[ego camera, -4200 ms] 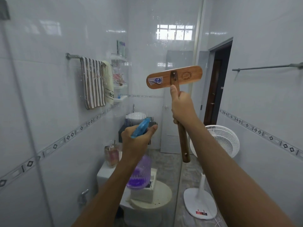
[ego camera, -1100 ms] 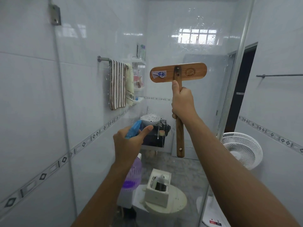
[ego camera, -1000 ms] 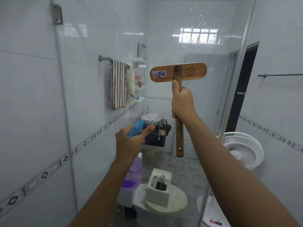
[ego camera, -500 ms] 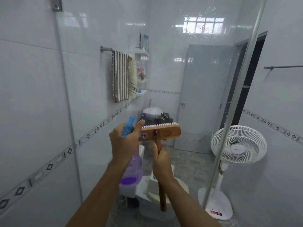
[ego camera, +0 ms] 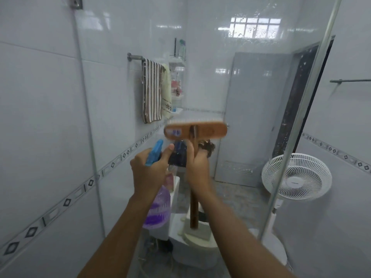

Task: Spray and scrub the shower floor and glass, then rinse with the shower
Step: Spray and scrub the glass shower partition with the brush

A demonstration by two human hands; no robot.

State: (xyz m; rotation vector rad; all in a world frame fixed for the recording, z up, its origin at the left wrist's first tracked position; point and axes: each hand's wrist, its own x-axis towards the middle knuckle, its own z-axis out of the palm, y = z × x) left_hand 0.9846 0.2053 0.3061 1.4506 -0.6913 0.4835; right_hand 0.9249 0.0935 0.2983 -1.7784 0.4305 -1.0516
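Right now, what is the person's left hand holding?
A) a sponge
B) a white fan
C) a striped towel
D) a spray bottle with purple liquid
D: the left hand has its grip around the blue top of a spray bottle with purple liquid, while the right hand holds the wooden brush.

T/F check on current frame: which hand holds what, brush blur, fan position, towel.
1. The left hand grips the spray bottle. True.
2. The right hand holds the brush by its wooden head. False: it grips the handle below the head.
3. The brush head is sharp. False: it is motion-blurred.
4. The white fan stands at the right, seen through the glass panel. True.
5. The striped towel lies on the floor. False: it hangs on a wall bar.
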